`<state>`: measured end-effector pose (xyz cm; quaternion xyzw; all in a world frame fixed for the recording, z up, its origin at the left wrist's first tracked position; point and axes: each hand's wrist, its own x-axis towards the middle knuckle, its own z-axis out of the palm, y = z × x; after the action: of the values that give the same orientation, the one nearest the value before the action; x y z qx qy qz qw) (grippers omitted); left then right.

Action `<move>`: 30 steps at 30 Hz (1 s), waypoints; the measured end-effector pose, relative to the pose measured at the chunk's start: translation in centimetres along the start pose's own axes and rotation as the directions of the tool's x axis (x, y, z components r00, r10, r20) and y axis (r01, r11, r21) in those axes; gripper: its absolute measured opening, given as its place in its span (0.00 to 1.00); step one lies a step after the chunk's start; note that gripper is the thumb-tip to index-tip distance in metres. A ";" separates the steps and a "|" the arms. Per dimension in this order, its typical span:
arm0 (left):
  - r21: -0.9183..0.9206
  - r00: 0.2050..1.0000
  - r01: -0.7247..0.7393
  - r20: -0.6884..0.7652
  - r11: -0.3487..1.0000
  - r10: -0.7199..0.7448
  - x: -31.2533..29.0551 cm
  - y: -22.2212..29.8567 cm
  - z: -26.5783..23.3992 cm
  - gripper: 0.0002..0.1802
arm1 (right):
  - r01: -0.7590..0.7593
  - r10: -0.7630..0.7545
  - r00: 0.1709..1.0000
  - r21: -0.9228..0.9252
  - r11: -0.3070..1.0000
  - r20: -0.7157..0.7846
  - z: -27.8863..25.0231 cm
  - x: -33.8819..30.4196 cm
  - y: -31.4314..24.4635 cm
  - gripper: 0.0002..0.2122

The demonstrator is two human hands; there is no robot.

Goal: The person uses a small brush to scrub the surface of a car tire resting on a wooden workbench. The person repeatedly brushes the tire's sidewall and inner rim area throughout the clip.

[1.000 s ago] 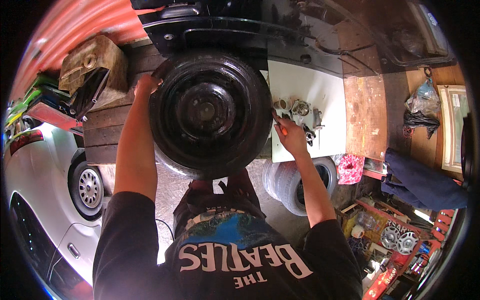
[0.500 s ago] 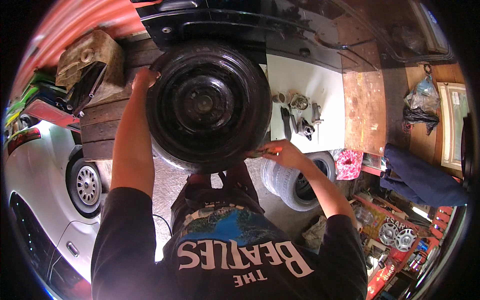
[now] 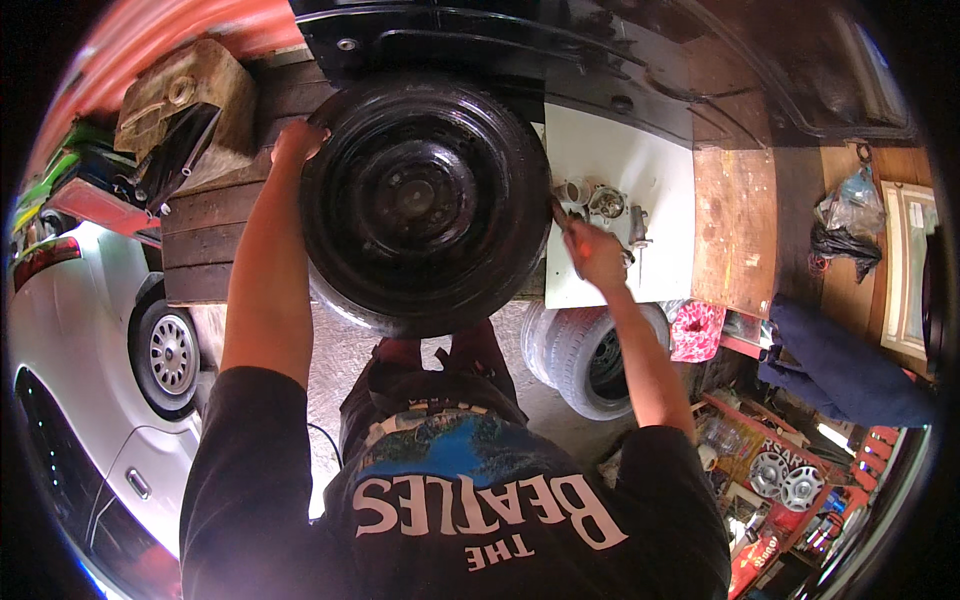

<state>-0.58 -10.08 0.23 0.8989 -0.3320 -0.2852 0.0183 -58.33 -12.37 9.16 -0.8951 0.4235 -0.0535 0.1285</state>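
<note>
A glossy black tyre on a black steel wheel (image 3: 420, 190) stands face-on before me, at the front of a plank bench (image 3: 205, 240). My left hand (image 3: 298, 140) is closed on the tyre's upper left edge. At the tyre's right side, my right hand (image 3: 597, 255) is closed round a slim tool (image 3: 558, 213) with a dark tip and a reddish-orange handle. That tip is close to the tyre's edge; I cannot tell whether they touch. The fingers partly hide the tool, and its exact kind is unclear.
Several metal parts (image 3: 607, 203) lie on a white board (image 3: 665, 190) at right. Loose tyres (image 3: 600, 365) stand on the floor below it. A grimy box-like can (image 3: 190, 100) sits on the bench. A silver car (image 3: 110, 330) is at left, a dark vehicle panel (image 3: 450, 40) beyond the wheel.
My right hand has moved with the tool from the tyre's lower right edge up along its right side. The left hand still grips the upper left edge.
</note>
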 end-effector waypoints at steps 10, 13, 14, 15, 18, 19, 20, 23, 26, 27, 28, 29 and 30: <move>-0.010 0.998 0.022 0.054 1.000 -0.021 0.3 -0.1 -0.7 0.33 | 0.072 -0.052 0.992 0.173 0.982 -0.117 3.1 -11.5 -10.4 0.14; 0.018 0.998 0.025 0.054 1.000 -0.026 1.4 -0.8 -0.2 0.34 | 0.003 -0.011 1.000 0.314 0.949 0.027 2.8 -12.2 -14.0 0.13; 0.026 0.998 0.026 0.064 0.999 -0.028 1.2 -0.2 -0.3 0.34 | -0.004 -0.017 0.998 0.356 0.935 0.055 3.1 -12.5 -14.7 0.13; 0.033 0.997 0.028 0.074 0.999 -0.030 0.9 0.2 -0.3 0.35 | -0.010 -0.025 0.996 0.397 0.918 0.084 3.3 -12.7 -15.4 0.13; 0.014 0.998 -0.048 -0.051 0.999 0.049 0.9 -1.0 0.0 0.36 | -0.003 -0.069 0.990 0.505 0.863 0.122 3.7 -12.3 -18.3 0.13; 0.011 0.997 -0.046 -0.055 0.999 0.047 0.5 -0.7 0.0 0.36 | -0.043 -0.059 0.984 0.546 0.837 0.168 3.7 -12.0 -18.9 0.13; 0.007 0.997 -0.045 -0.059 0.999 0.045 0.1 -0.2 0.0 0.36 | -0.037 -0.061 0.988 0.595 0.803 0.143 4.2 -11.7 -19.3 0.12; -0.001 0.996 -0.055 -0.063 0.998 0.055 0.0 -0.5 -0.3 0.38 | -0.044 -0.072 0.988 0.710 0.703 0.133 5.2 -10.5 -20.4 0.12; 0.030 1.000 -0.029 0.003 0.999 0.029 -0.2 -0.2 -0.9 0.36 | -0.171 -0.059 0.961 0.752 0.636 0.269 4.7 -9.5 -21.2 0.11; 0.048 0.999 -0.013 0.036 0.999 0.011 -0.4 0.2 -1.0 0.35 | -0.234 -0.033 0.946 0.751 0.618 0.322 4.4 -9.0 -21.4 0.11; 0.039 1.000 0.002 0.031 0.999 -0.003 -0.5 0.3 -1.1 0.35 | -0.293 -0.010 0.928 0.748 0.595 0.372 4.3 -8.7 -21.7 0.11; 0.030 0.999 0.017 0.027 0.999 -0.017 -0.5 0.3 -1.1 0.35 | -0.238 -0.002 0.951 0.739 0.630 0.308 4.9 -8.9 -21.6 0.11; 0.021 0.999 0.031 0.022 0.999 -0.032 -0.7 0.2 -1.0 0.35 | -0.184 0.004 0.970 0.724 0.664 0.242 6.0 -9.4 -21.0 0.11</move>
<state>-0.61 -9.98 1.49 0.9009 -0.3210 -0.2922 0.0006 -47.39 8.78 9.31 -0.7423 0.3940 -0.1151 0.5296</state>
